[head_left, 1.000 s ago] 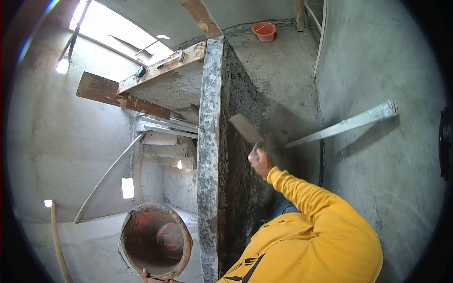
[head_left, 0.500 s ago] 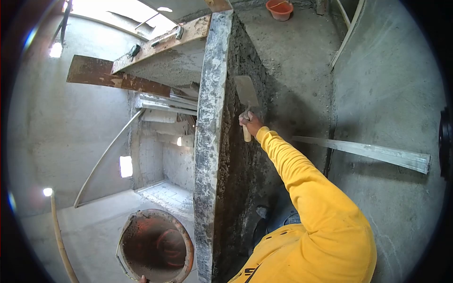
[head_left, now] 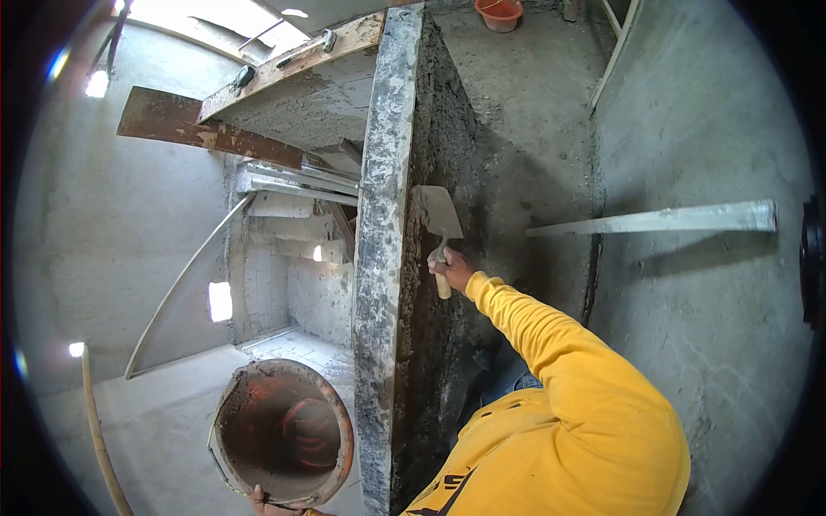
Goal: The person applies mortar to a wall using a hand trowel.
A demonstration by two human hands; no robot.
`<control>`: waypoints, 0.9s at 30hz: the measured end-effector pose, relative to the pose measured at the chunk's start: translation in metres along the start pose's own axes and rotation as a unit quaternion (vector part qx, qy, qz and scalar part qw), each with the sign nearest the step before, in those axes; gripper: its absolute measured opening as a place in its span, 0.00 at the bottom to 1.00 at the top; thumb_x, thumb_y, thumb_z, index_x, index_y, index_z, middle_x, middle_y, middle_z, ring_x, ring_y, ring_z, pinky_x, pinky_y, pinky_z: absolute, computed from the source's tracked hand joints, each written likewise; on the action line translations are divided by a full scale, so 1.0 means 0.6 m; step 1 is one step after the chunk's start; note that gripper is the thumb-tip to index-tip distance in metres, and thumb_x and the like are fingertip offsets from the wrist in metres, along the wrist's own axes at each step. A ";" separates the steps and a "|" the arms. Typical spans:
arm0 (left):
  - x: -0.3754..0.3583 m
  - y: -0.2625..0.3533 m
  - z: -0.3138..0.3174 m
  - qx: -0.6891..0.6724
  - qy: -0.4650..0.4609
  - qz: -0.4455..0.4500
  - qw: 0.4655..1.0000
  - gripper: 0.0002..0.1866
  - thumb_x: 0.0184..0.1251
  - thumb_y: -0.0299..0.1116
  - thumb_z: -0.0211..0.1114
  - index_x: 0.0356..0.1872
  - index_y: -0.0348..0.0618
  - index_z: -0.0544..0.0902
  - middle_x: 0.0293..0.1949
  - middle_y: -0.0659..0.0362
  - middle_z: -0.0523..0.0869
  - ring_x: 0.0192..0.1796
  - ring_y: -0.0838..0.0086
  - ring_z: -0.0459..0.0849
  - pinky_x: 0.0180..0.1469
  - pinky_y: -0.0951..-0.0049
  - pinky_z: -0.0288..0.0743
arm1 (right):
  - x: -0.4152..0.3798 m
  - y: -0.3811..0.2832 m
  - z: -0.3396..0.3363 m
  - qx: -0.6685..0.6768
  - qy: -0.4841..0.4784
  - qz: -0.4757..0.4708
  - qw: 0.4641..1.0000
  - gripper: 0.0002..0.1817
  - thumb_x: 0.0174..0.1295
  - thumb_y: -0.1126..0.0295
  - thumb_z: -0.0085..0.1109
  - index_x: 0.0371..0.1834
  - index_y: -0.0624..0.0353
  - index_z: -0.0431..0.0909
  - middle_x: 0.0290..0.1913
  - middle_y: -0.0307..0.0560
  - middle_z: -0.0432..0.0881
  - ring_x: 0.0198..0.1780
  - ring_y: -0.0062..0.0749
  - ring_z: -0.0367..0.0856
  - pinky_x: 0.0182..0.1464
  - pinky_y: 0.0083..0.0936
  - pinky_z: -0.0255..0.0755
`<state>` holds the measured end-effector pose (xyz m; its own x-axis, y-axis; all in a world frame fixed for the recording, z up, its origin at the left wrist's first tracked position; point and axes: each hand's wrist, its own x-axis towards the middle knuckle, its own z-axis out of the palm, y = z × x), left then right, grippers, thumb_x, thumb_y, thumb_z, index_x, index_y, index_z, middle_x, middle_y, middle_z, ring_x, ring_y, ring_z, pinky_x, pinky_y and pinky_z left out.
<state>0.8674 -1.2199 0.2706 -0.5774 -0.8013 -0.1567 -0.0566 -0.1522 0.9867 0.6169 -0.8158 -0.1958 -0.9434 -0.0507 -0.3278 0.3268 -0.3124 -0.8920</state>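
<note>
My right hand [head_left: 451, 267] is closed around the wooden handle of a trowel [head_left: 439, 213]. The trowel's flat metal blade points away from me, over the rough, dark side face of a low wall [head_left: 430, 318]; whether it touches is hard to tell. Along the wall's edge runs a long mottled grey board [head_left: 383, 215]. At the bottom left, my left hand [head_left: 274, 507] grips the near rim of an orange bucket [head_left: 347, 430], only partly in view. The bucket is crusted with mortar, and its mouth faces me.
A white metal bar [head_left: 662, 222] juts across on the right beside the grey wall [head_left: 705, 318]. Another orange bucket [head_left: 499, 15] stands on the floor far ahead. Planks [head_left: 211, 129] and a bent pole [head_left: 185, 288] are to the left.
My right hand and the trowel have come nearer to me along the wall. The bucket has risen slightly in view, and more of my left hand shows.
</note>
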 end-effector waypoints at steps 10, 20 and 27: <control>0.077 0.011 -0.183 0.010 -0.039 0.073 0.997 0.24 0.63 0.38 0.61 0.58 0.35 0.80 0.58 0.51 0.84 0.57 0.58 0.83 0.64 0.58 0.75 | -0.166 0.090 0.130 -0.010 0.008 0.013 1.000 0.22 0.71 0.57 0.63 0.53 0.67 0.76 0.43 0.49 0.87 0.48 0.36 0.87 0.58 0.33 0.75; 0.137 -0.012 -0.313 -0.067 -0.031 0.020 0.997 0.21 0.64 0.37 0.62 0.55 0.35 0.81 0.55 0.52 0.85 0.55 0.60 0.84 0.61 0.60 0.78 | -0.388 0.046 0.272 0.050 -0.003 0.083 0.995 0.16 0.73 0.63 0.64 0.48 0.65 0.74 0.41 0.46 0.84 0.45 0.33 0.87 0.52 0.31 0.80; 0.155 -0.032 -0.337 -0.101 -0.044 0.006 0.994 0.22 0.62 0.37 0.63 0.55 0.35 0.82 0.54 0.52 0.86 0.55 0.60 0.84 0.60 0.59 0.79 | -0.518 0.045 0.339 0.191 -0.074 0.177 0.963 0.13 0.73 0.63 0.63 0.50 0.60 0.75 0.42 0.44 0.82 0.48 0.33 0.83 0.54 0.34 0.78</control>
<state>0.9791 -1.4084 0.2286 -0.6469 -0.7512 -0.1314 0.1101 -0.2625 0.9586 0.9071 -1.0012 -0.0549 -0.7836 -0.3442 -0.5173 0.6114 -0.5754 -0.5432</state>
